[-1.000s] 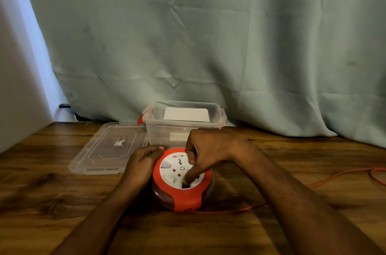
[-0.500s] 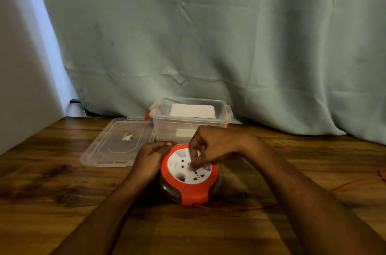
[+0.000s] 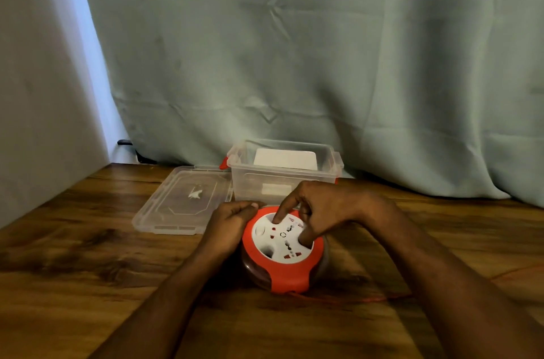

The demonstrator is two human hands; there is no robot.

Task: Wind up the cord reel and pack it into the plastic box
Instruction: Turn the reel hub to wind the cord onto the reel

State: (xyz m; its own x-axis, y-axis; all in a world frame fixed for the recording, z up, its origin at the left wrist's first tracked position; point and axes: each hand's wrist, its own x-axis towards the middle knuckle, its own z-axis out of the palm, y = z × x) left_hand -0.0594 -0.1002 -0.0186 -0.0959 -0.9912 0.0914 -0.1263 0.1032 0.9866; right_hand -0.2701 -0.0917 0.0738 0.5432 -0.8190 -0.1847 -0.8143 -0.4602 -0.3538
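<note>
A round cord reel [image 3: 282, 258] with an orange rim and a white socket face sits on the wooden table. My left hand [image 3: 229, 226] grips its left rim. My right hand [image 3: 321, 211] lies over the white face, with a forefinger pressed near the top and the thumb set in a recess at the right. An orange cord [image 3: 379, 298] leaves the reel's base and trails off to the right. The clear plastic box [image 3: 284, 179] stands open just behind the reel.
The box's clear lid [image 3: 182, 201] lies flat to the left of the box. A green curtain [image 3: 323, 64] hangs along the table's far edge. A grey wall [image 3: 35, 94] stands at the left.
My right hand has turned on the white face, its finger moving from the lower side round to the top. The loose cord on the right has shortened. The left hand kept its hold.
</note>
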